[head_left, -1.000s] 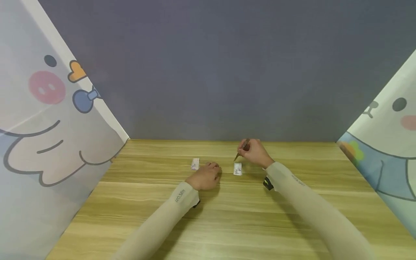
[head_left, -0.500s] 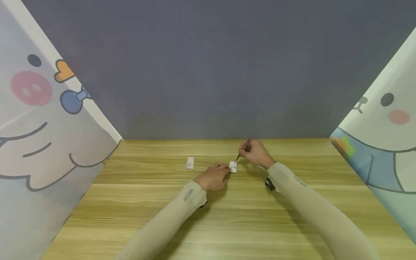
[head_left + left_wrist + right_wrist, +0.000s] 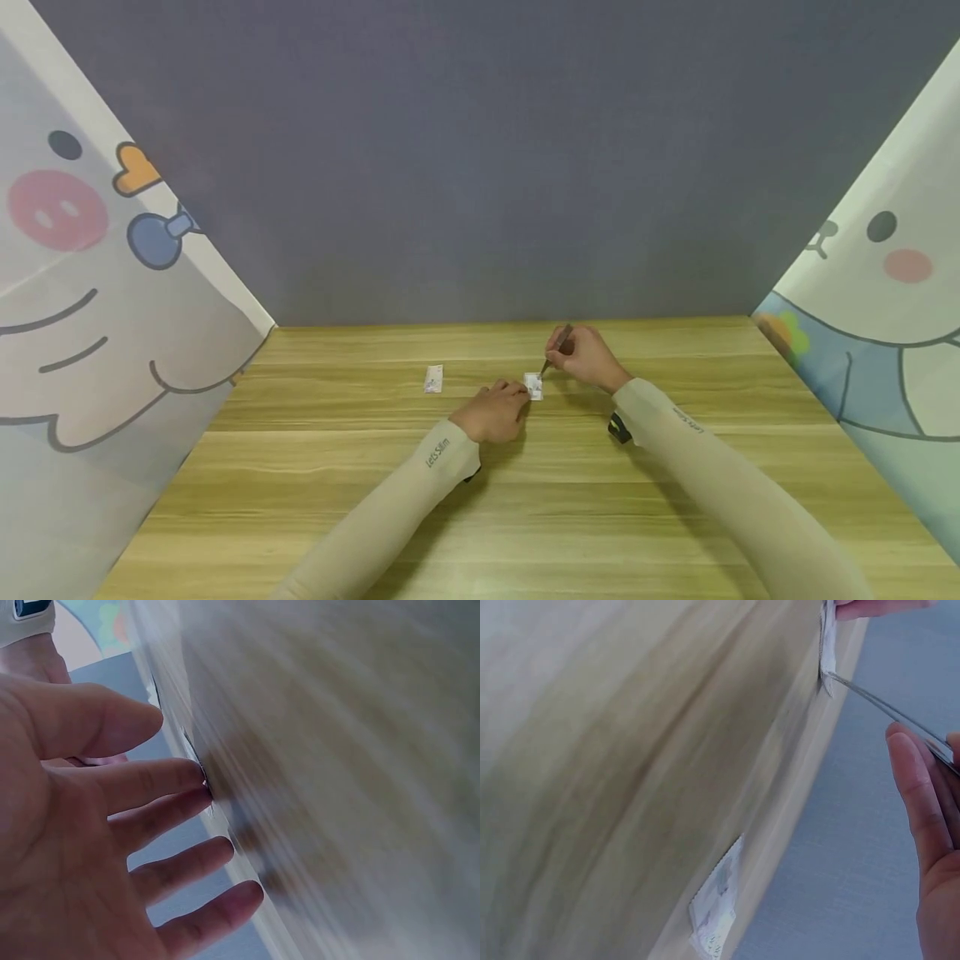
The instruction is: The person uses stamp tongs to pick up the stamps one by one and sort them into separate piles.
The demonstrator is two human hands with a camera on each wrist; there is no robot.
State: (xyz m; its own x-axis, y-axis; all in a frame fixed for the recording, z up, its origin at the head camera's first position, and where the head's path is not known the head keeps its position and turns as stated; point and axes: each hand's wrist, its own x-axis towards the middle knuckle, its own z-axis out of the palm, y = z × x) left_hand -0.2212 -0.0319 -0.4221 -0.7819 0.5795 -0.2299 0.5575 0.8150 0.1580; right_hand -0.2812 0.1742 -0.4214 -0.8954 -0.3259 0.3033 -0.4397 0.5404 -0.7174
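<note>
A small white printed paper slip (image 3: 533,386), stamp-like with a toothed edge, lies on the table between my hands. My left hand (image 3: 491,412) is palm down, its fingertips touching the slip's left side. In the left wrist view those fingers (image 3: 150,780) are fairly straight and slightly spread. My right hand (image 3: 588,357) pinches slim dark tweezers (image 3: 548,364), tips pointing down. The right wrist view has the tweezers' prongs (image 3: 859,691) at the slip's edge; whether they grip it, I cannot tell.
Another slip (image 3: 433,379) lies to the left on the wood-grain table (image 3: 525,517). A third slip (image 3: 716,900), with toothed edges, shows in the right wrist view. A grey panel (image 3: 480,167) stands behind, with cartoon-printed panels (image 3: 900,308) at both sides.
My left hand has moved right until its fingertips reach the middle slip. The tweezers' tips have come down onto its upper right corner. The head view has turned slightly right.
</note>
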